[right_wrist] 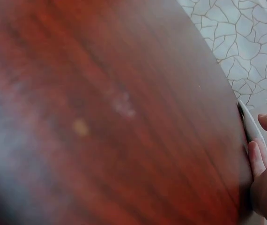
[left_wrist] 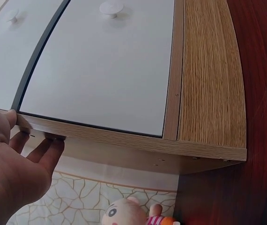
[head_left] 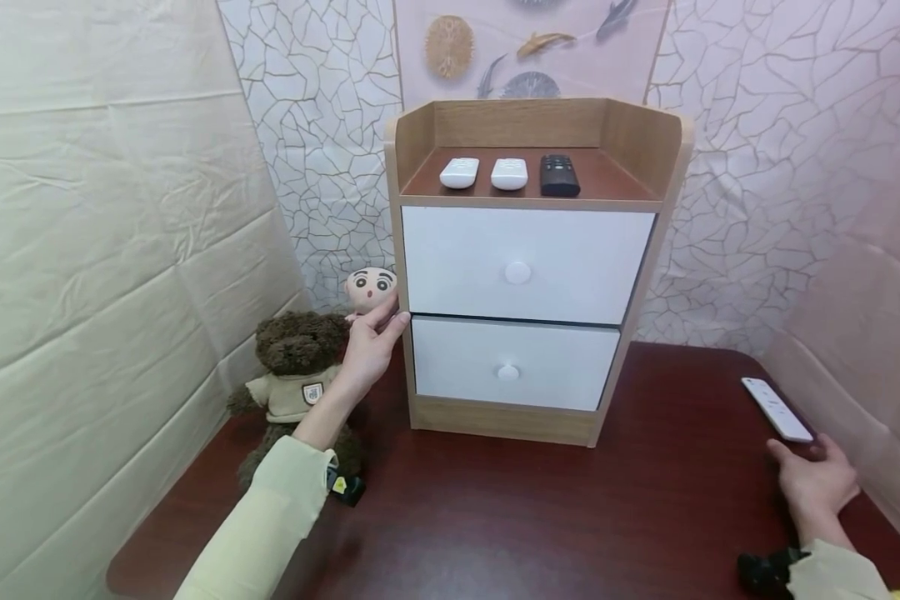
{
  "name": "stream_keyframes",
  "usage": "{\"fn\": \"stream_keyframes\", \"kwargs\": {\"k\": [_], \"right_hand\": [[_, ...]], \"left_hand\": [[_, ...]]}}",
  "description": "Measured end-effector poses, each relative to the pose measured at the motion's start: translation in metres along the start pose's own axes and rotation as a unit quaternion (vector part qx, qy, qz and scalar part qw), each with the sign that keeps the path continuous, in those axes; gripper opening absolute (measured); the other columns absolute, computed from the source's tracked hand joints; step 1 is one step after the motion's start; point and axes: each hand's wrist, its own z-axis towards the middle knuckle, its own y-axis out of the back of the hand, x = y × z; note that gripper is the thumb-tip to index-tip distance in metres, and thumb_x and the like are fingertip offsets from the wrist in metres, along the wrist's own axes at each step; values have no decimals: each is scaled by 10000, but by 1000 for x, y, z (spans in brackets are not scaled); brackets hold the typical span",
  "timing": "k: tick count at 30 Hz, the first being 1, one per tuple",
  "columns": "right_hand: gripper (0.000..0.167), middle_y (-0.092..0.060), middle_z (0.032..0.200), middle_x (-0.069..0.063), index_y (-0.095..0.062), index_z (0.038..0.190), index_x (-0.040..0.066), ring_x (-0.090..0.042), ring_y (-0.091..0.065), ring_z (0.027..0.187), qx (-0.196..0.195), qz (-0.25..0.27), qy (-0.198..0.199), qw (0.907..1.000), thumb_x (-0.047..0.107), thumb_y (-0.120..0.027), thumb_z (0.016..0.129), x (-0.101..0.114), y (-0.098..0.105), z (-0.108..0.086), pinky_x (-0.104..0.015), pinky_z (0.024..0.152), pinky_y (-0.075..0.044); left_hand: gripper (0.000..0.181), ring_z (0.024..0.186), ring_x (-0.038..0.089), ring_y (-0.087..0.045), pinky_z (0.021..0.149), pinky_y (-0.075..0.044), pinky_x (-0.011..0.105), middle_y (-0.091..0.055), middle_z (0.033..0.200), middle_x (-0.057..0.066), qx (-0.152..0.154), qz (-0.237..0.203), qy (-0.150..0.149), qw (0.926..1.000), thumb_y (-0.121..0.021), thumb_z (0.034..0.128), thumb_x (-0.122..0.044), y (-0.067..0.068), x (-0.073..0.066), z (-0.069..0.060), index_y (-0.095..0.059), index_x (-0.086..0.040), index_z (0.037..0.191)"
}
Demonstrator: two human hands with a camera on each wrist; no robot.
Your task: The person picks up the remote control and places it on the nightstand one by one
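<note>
A small wooden cabinet (head_left: 510,423) with two white drawers stands on the table. At its left edge is my left hand (head_left: 371,346). In the left wrist view, the thumb of that hand (left_wrist: 16,164) lies at the front edge and the fingers touch the side panel, gripping the edge. Both drawers, the upper drawer (head_left: 465,250) and the lower drawer (head_left: 457,354), are closed. On the right, a white remote control (head_left: 776,408) lies on the table. My right hand (head_left: 817,479) is at its near end, thumb and fingers apart; whether they touch it, I cannot tell.
On the cabinet top lie two white remotes, a left one (head_left: 460,172) and a middle one (head_left: 509,173), beside a black remote (head_left: 558,175). A brown teddy bear (head_left: 288,392) and a cartoon doll (head_left: 370,287) sit left of the cabinet. Cloth walls (head_left: 120,250) enclose the dark red table (head_left: 532,517).
</note>
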Motion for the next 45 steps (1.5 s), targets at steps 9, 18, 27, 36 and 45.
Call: {"fn": "stream_keyframes", "kwargs": {"k": [9, 18, 27, 36, 45], "right_hand": [[776, -404, 1491, -375, -264, 1585, -61, -484, -344, 1386, 124, -35, 104, 9999, 263, -637, 987, 1, 3, 7, -419, 1256, -196], [786, -338, 1573, -315, -216, 1616, -7, -433, -273, 1477, 255, -48, -229, 9994, 305, -606, 1009, 0, 9, 8, -428, 1268, -157], [777, -349, 1555, -324, -224, 1603, -38, -431, -318, 1458, 392, -183, -65, 9990, 274, -612, 1007, 2, 7, 16, -413, 1261, -186], [736, -362, 1498, -389, -268, 1559, -97, -560, -222, 1415, 509, -699, 240, 9960, 248, -611, 1007, -5, 6, 26, -540, 1230, -183], [663, -364, 1453, -436, -337, 1494, -163, -618, -238, 1366, 621, -1066, 736, 9896, 198, -598, 1003, 1, -1, 32, -599, 1192, -187]], "left_hand": [[523, 1425, 319, -438, 1138, -435, 355, -403, 1580, 174, 21, 34, -102, 9999, -565, 1072, -99, -4, -3, 1, -397, -25, 1562], [524, 1414, 324, -452, 1139, -435, 367, -415, 1571, 182, -3, 147, -73, 9999, -578, 1066, -101, -6, -2, 1, -409, -26, 1556], [517, 1400, 330, -467, 1129, -442, 358, -425, 1559, 198, -83, 194, -69, 9998, -573, 1070, -112, -2, -4, -2, -412, -18, 1552], [525, 1414, 314, -452, 1127, -440, 340, -404, 1577, 184, -43, 161, 14, 9999, -569, 1072, -106, -5, -2, -1, -396, -17, 1560], [512, 1412, 297, -457, 1120, -444, 319, -429, 1558, 201, -166, 175, 48, 9997, -567, 1073, -111, -2, -1, -1, -411, -17, 1552]]}}
